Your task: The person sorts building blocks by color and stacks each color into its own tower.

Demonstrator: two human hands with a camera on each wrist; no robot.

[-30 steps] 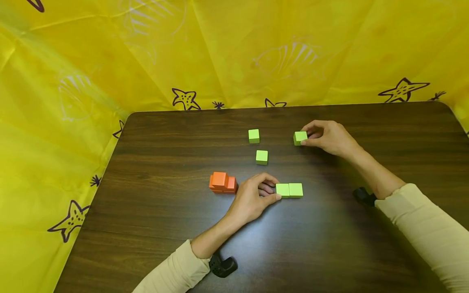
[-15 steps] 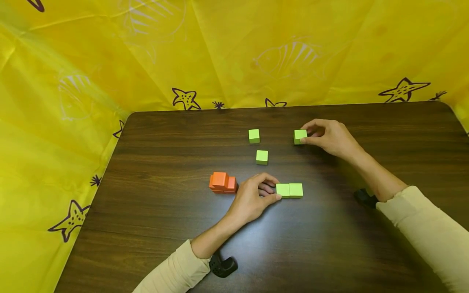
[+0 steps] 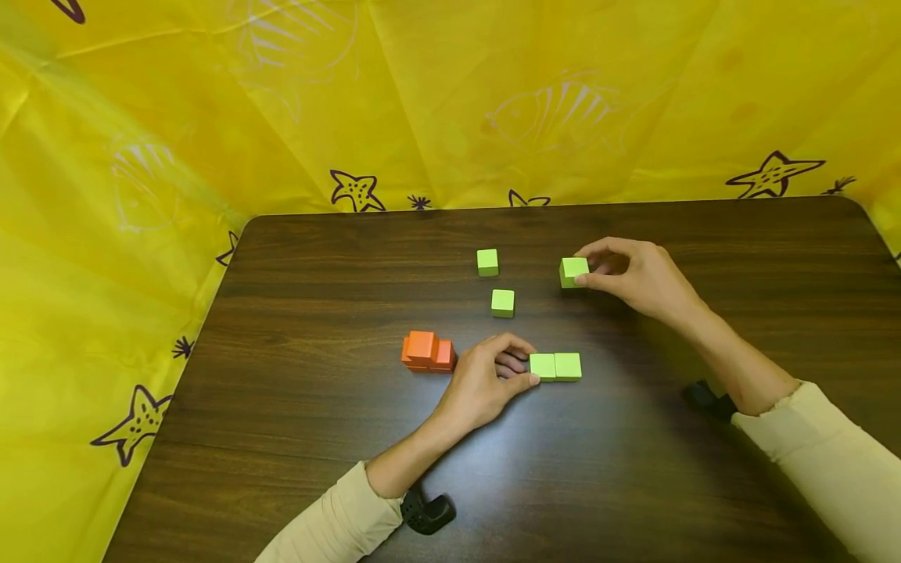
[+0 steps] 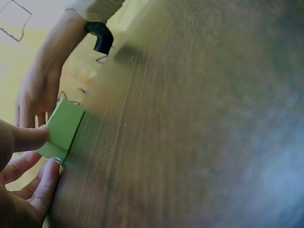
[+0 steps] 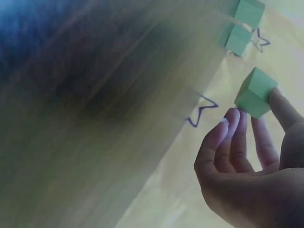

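Note:
Two light-green cubes stand side by side on the dark wooden table. My left hand pinches the left cube between thumb and fingers, and the right cube touches it. Farther back, my right hand holds another green cube between thumb and fingertips; in the right wrist view this held cube appears tilted and raised. Two single green cubes, a far one and a nearer one, sit left of the right hand.
A small stack of orange blocks stands just left of the left hand. Yellow cloth printed with fish and starfish hangs behind the table and along its left side. A black strap-on device is on the left wrist.
My right hand has moved a little toward me and to the left with its cube, which looks slightly larger now. The left hand and the other blocks have stayed in place.

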